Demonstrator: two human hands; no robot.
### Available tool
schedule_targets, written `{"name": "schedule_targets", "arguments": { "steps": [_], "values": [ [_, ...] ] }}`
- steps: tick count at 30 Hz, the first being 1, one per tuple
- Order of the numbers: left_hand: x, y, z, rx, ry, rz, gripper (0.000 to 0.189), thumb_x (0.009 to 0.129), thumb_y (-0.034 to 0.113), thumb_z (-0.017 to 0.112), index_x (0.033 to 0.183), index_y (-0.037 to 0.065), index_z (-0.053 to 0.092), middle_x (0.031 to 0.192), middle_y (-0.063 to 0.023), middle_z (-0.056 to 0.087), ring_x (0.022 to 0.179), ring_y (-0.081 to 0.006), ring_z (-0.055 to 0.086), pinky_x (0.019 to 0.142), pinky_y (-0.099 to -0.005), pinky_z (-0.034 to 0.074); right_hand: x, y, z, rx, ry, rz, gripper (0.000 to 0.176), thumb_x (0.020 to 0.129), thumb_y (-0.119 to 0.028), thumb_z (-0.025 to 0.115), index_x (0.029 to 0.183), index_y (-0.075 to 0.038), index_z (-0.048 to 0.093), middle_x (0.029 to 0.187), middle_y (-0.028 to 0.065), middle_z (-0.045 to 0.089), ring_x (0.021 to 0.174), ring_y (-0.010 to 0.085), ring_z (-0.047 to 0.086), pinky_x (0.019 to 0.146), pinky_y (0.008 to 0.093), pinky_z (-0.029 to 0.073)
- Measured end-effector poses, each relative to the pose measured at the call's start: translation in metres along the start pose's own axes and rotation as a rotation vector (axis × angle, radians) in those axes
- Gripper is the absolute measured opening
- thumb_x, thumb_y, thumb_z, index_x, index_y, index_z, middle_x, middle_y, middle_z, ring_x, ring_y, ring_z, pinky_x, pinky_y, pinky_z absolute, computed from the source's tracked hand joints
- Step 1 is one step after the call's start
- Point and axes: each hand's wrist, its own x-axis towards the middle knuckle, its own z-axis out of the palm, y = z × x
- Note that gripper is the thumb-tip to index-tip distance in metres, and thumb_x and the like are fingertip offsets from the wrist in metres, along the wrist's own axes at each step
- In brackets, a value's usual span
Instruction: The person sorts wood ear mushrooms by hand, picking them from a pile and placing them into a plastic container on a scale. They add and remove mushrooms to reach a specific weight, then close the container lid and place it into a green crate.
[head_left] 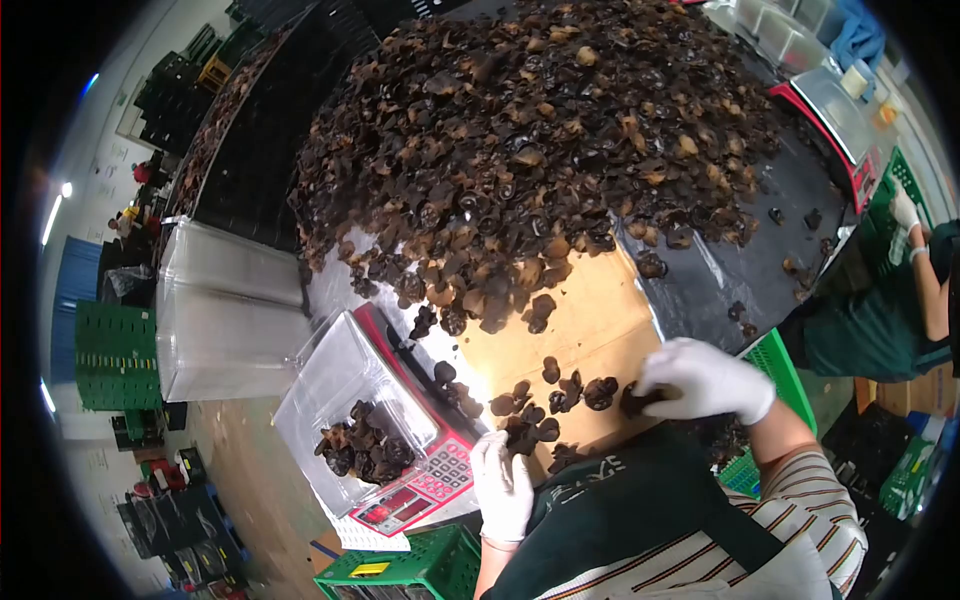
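Dark brown wood ear mushrooms form a large pile (520,140) on the table, with several loose ones (565,392) lying nearer to me on tan cardboard (610,300). My right hand (705,380), in a white glove, is closed around a dark mushroom (634,400) at the cardboard's near right side. My left hand (503,487), gloved as well, has its fingers stretched out and the thumb apart, beside a mushroom cluster (528,432). Just left of it stands a red and white digital scale (445,470). A clear tray (345,385) on the scale holds a heap of mushrooms (366,443).
Green crates stand below the table edge, one at front left (440,560) and one at right (785,370). A clear plastic bin (225,320) is at left. Another scale (835,125) sits far right, near a co-worker's gloved hand (904,208). Black sheeting (700,285) covers the table's right side.
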Motion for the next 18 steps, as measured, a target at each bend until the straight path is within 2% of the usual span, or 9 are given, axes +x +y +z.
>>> {"name": "schedule_targets", "arguments": {
  "steps": [1, 3, 6, 9, 10, 12, 13, 15, 18],
  "values": [
    [0.003, -0.001, 0.002, -0.025, 0.022, 0.006, 0.041, 0.081, 0.000, 0.062, 0.122, -0.002, 0.054, 0.118, -0.0217, 0.051, 0.108, -0.0367, 0.053, 0.095, -0.0408, 0.045, -0.011, 0.001, -0.014, 0.013, -0.260, 0.212, 0.026, 0.070, -0.025, 0.075, 0.087, -0.007, 0.067, 0.086, 0.0107, 0.062, 0.078, 0.0341, 0.063, 0.069, 0.0412, 0.050],
    [0.013, 0.001, 0.004, 0.090, -0.029, 0.031, 0.052, 0.082, 0.007, 0.064, 0.131, -0.001, 0.048, 0.123, -0.0248, 0.050, 0.114, -0.0398, 0.049, 0.100, -0.0446, 0.041, -0.022, -0.002, -0.014, -0.189, -0.294, 0.415, 0.042, 0.070, -0.027, 0.075, 0.105, -0.005, 0.064, 0.097, 0.0146, 0.061, 0.085, 0.0351, 0.064, 0.072, 0.0427, 0.051],
    [0.035, 0.003, 0.009, 0.293, -0.079, 0.106, 0.063, 0.083, 0.019, 0.066, 0.137, -0.003, 0.041, 0.126, -0.0290, 0.048, 0.117, -0.0429, 0.046, 0.101, -0.0480, 0.038, -0.023, -0.004, 0.017, -0.121, -0.206, 0.368, 0.079, 0.072, -0.027, 0.077, 0.138, -0.004, 0.039, 0.115, 0.0192, 0.052, 0.086, 0.0360, 0.063, 0.077, 0.0404, 0.053],
    [0.052, -0.002, 0.020, 0.439, -0.119, 0.144, 0.067, 0.084, 0.030, 0.067, 0.136, -0.006, 0.042, 0.125, -0.0307, 0.048, 0.113, -0.0439, 0.047, 0.097, -0.0486, 0.040, -0.002, -0.003, 0.056, -0.233, -0.058, 0.276, 0.089, 0.068, -0.026, 0.080, 0.142, -0.005, 0.036, 0.121, 0.0175, 0.049, 0.092, 0.0339, 0.062, 0.075, 0.0377, 0.054],
    [0.057, -0.004, 0.023, 0.451, -0.225, 0.053, 0.071, 0.085, 0.040, 0.064, 0.134, -0.007, 0.042, 0.123, -0.0313, 0.048, 0.107, -0.0443, 0.049, 0.091, -0.0494, 0.043, 0.008, 0.000, 0.067, -0.242, 0.031, 0.213, 0.090, 0.067, -0.027, 0.080, 0.142, -0.006, 0.035, 0.122, 0.0170, 0.049, 0.095, 0.0331, 0.061, 0.076, 0.0376, 0.054],
    [0.055, 0.004, 0.025, 0.449, -0.319, 0.128, 0.079, 0.081, 0.046, 0.068, 0.135, -0.007, 0.042, 0.120, -0.0299, 0.049, 0.103, -0.0438, 0.051, 0.089, -0.0490, 0.045, 0.031, 0.002, 0.084, -0.259, 0.212, 0.083, 0.093, 0.065, -0.029, 0.080, 0.143, -0.007, 0.035, 0.123, 0.0160, 0.049, 0.101, 0.0317, 0.058, 0.077, 0.0374, 0.053],
    [0.052, 0.007, 0.023, 0.390, -0.356, 0.209, 0.083, 0.079, 0.046, 0.071, 0.135, -0.007, 0.041, 0.119, -0.0301, 0.048, 0.103, -0.0439, 0.051, 0.090, -0.0484, 0.044, 0.042, -0.001, 0.088, -0.275, 0.180, 0.068, 0.093, 0.065, -0.031, 0.080, 0.143, -0.009, 0.035, 0.125, 0.0159, 0.048, 0.103, 0.0321, 0.056, 0.078, 0.0382, 0.053],
    [0.039, 0.013, 0.022, 0.321, -0.503, 0.145, 0.097, 0.067, 0.053, 0.079, 0.137, -0.001, 0.040, 0.121, -0.0269, 0.046, 0.108, -0.0443, 0.047, 0.092, -0.0499, 0.043, 0.061, -0.005, 0.093, -0.310, 0.113, 0.037, 0.093, 0.066, -0.034, 0.079, 0.145, -0.012, 0.035, 0.128, 0.0158, 0.047, 0.106, 0.0328, 0.053, 0.080, 0.0397, 0.053],
    [0.023, 0.014, 0.023, 0.366, -0.485, 0.154, 0.089, 0.067, 0.048, 0.080, 0.135, 0.005, 0.044, 0.122, -0.0237, 0.045, 0.107, -0.0437, 0.047, 0.093, -0.0507, 0.042, 0.066, 0.001, 0.106, -0.394, 0.044, -0.132, 0.062, 0.072, -0.032, 0.072, 0.127, -0.014, 0.051, 0.116, 0.0094, 0.051, 0.101, 0.0246, 0.052, 0.075, 0.0376, 0.050]
  ]
}}
